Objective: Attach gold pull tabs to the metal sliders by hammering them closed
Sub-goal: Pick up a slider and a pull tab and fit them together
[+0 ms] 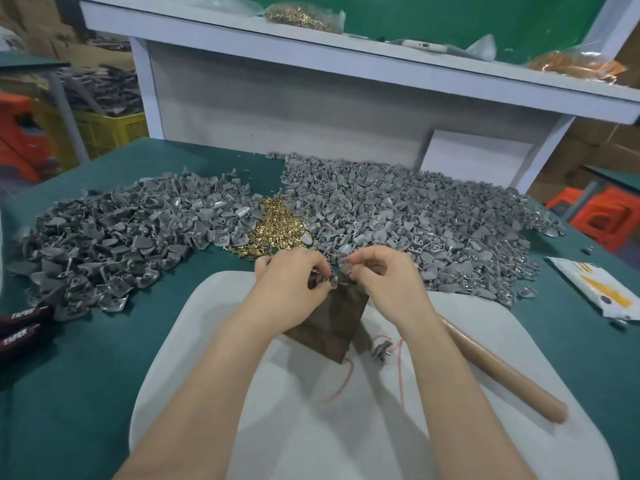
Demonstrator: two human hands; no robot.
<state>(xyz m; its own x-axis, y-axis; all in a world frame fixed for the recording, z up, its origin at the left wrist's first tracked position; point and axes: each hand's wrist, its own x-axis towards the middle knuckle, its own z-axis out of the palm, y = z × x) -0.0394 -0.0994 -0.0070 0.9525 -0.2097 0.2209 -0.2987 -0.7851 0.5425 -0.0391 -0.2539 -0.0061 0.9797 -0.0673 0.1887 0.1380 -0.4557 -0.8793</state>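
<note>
Over the dark block (pixel 329 327) your left hand (pixel 291 278) pinches a slider (pixel 330 281); your right hand (pixel 384 278) pinches a tiny piece (pixel 345 264); hook it fully

A white shelf (pixel 311 53) spans the back of the green-topped table (pixel 86 375), a yellow crate (pixel 110 133) left, orange stools (pixel 602 216) right.

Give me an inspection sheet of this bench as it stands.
Surface: green table, white pad under a dark block.
Job's things: left slider pile and right slider pile flank the gold tabs; wooden handle at the pad's right, head hidden.
Clutter: white packet right; black-and-red tool handles left.
Hands: left hand pinches a slider over the block; right hand pinches a small piece, unidentifiable.
Cables: thin red cord on the pad.
Surroundings: shelf with bagged parts, yellow crate, orange stools.
</note>
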